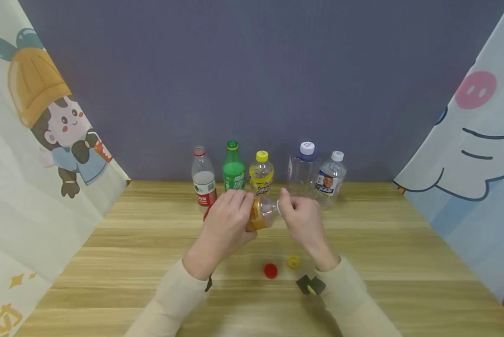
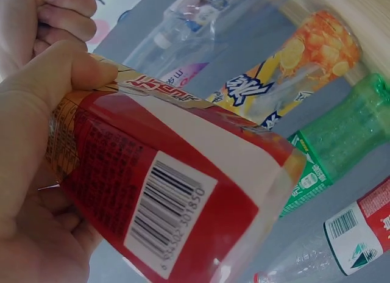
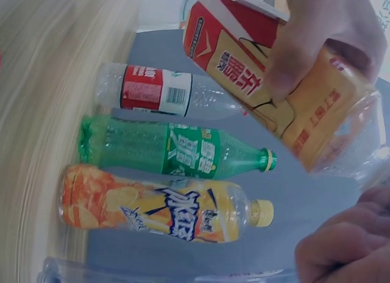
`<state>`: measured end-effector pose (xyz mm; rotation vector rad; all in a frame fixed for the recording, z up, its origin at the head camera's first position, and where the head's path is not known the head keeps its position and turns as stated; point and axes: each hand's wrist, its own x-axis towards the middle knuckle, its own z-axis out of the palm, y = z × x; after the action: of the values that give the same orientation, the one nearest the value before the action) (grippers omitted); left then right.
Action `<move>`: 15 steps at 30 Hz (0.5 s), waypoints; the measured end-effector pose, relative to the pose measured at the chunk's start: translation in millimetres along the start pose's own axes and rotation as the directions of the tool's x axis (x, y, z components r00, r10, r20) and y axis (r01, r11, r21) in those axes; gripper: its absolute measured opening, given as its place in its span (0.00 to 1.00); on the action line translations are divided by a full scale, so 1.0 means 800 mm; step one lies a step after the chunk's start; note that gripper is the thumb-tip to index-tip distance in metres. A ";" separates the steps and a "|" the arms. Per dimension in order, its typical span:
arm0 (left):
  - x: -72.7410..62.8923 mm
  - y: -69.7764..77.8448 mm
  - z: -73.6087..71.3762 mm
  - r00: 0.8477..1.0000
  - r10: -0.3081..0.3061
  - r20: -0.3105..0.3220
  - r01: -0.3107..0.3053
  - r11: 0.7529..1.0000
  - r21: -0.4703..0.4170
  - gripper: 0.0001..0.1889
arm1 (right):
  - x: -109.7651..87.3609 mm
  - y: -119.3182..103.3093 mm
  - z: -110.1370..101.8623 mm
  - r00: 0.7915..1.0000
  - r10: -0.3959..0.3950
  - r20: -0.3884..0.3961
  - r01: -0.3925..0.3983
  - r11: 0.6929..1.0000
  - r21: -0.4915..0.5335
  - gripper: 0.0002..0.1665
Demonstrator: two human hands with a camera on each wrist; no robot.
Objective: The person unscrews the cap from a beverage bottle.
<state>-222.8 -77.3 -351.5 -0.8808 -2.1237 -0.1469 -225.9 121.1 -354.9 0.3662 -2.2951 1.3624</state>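
Note:
A drink bottle with a red and gold label lies tilted on its side in the air, its clear neck pointing right. My left hand grips it round the label, with the thumb pressed on the gold part in the right wrist view. A barcode shows on the red label in the left wrist view. At the neck, my right hand has its fingers curled round the bottle's mouth end, thumb up, and they hide the mouth and any cap there.
Along the back stand a red-labelled clear bottle, a green bottle, a yellow-capped iced tea bottle, a large clear white-capped bottle and a smaller white-capped one. A red cap and a yellow cap lie in front.

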 end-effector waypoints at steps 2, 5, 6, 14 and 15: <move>0.000 -0.001 0.000 1.000 -0.001 0.005 0.001 1.000 -0.017 0.35 | 0.000 0.002 0.001 0.999 -0.048 -0.014 0.048 0.999 -0.003 0.34; 0.000 -0.002 -0.002 1.000 -0.001 0.020 0.002 0.998 -0.061 0.34 | -0.001 0.006 0.002 0.990 -0.139 -0.018 0.139 0.990 0.007 0.33; 0.000 -0.003 -0.002 1.000 -0.001 0.029 0.003 0.997 -0.079 0.34 | -0.001 0.008 0.002 0.984 -0.176 -0.018 0.176 0.984 0.005 0.32; 0.000 -0.010 -0.004 0.994 -0.023 0.103 0.042 0.981 -0.188 0.36 | 0.005 0.012 0.001 0.912 -0.410 -0.007 0.407 0.907 -0.112 0.30; 0.000 -0.010 -0.004 0.994 -0.028 0.108 0.047 0.982 -0.183 0.37 | 0.005 0.011 0.000 0.919 -0.394 0.003 0.391 0.912 -0.120 0.30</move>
<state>-226.0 -84.5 -348.0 -0.9749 -2.2526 -0.3287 -233.5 124.8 -359.3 0.7261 -2.1220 1.0188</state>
